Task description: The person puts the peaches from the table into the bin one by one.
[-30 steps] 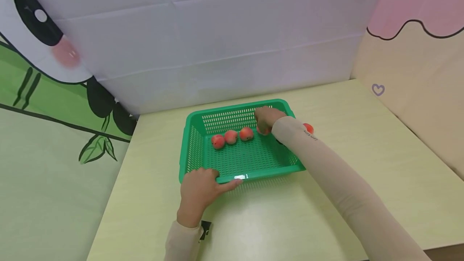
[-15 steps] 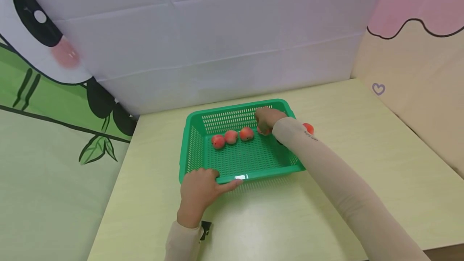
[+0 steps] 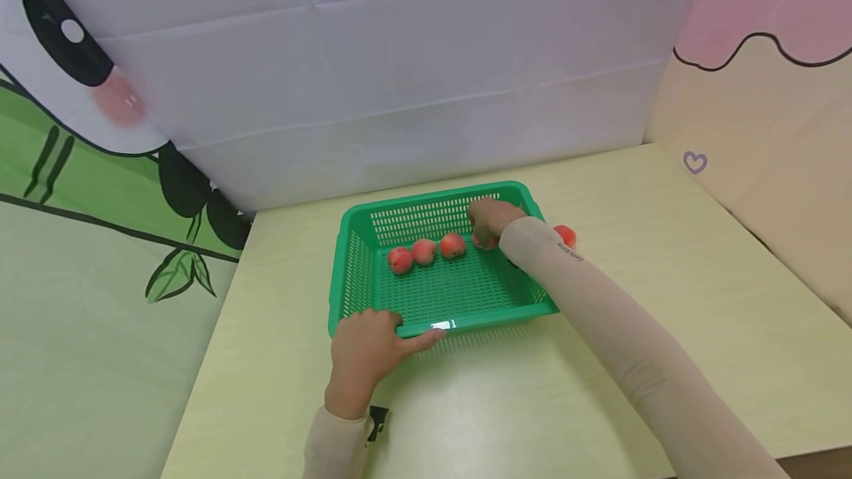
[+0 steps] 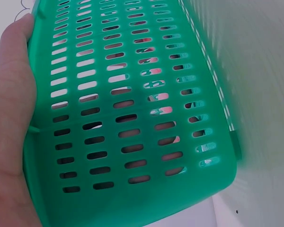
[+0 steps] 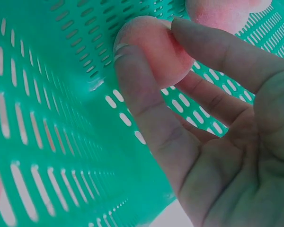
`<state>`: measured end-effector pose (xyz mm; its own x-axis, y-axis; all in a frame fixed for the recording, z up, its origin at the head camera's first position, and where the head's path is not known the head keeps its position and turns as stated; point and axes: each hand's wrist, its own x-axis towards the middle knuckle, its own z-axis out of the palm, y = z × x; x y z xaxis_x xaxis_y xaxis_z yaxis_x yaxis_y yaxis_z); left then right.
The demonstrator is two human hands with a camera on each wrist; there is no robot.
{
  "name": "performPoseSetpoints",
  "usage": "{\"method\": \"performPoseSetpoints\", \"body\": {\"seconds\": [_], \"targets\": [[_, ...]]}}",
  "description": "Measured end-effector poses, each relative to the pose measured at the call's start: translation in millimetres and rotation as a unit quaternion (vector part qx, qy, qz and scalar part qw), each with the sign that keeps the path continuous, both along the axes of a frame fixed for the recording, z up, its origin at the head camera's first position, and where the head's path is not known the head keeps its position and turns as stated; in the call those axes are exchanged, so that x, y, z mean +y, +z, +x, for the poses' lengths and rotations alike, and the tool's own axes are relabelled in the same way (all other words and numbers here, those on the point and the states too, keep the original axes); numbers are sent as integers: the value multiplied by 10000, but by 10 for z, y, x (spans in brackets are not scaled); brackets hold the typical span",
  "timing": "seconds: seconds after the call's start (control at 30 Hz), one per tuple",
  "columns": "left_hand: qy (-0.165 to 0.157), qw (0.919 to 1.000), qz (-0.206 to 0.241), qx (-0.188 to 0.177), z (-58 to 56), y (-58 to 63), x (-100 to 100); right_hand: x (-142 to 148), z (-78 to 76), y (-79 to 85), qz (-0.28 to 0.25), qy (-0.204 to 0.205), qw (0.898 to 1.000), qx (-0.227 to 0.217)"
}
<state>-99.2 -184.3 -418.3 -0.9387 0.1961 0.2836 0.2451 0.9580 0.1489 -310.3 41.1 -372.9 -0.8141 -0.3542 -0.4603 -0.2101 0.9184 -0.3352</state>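
Note:
A green slotted plastic basket (image 3: 506, 316) stands on the table, its near rim gripped by my left hand (image 3: 366, 353). In the left wrist view, the palm side of that hand (image 4: 12, 127) lies along the rim, beside the slotted wall. My right hand (image 3: 494, 216) reaches into the basket's far right corner. Thumb and fingers pinch a pinkish-red peach (image 5: 156, 52) low over the basket floor; whether it touches the floor I cannot tell. Left of it, three peaches sit in a row: one at the left (image 3: 400, 260), a middle one (image 3: 424, 250) and a right one (image 3: 452, 245).
Another peach (image 3: 566, 236) lies outside the basket to the right, partly hidden by the right sleeve (image 3: 599, 301). The pale yellow table (image 3: 699, 279) meets a white cloth backdrop (image 3: 426, 80) at the back and printed cloths at both sides.

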Motion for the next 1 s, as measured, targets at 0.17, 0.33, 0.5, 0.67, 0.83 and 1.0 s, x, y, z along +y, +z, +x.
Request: {"method": "performPoseSetpoints", "body": {"seconds": [0.17,0.33,0.5,0.67,0.83,1.0], "targets": [[25,10000,14,-49,6,19,4,3,7,-11,-12,-6,10000,7],[42,10000,-5,-62,6,18,4,7,12,-16,-7,-12,10000,12],[24,10000,-40,-26,4,7,4,6,28,9,31,-8,10000,16],[7,10000,-48,-56,8,9,4,21,95,117,40,55,9999,105],[2,10000,-42,-36,7,12,0,92,193,342,-411,1,9986,326],[-2,10000,-26,9,-1,3,-4,199,260,591,-846,266,9855,1444]]}}
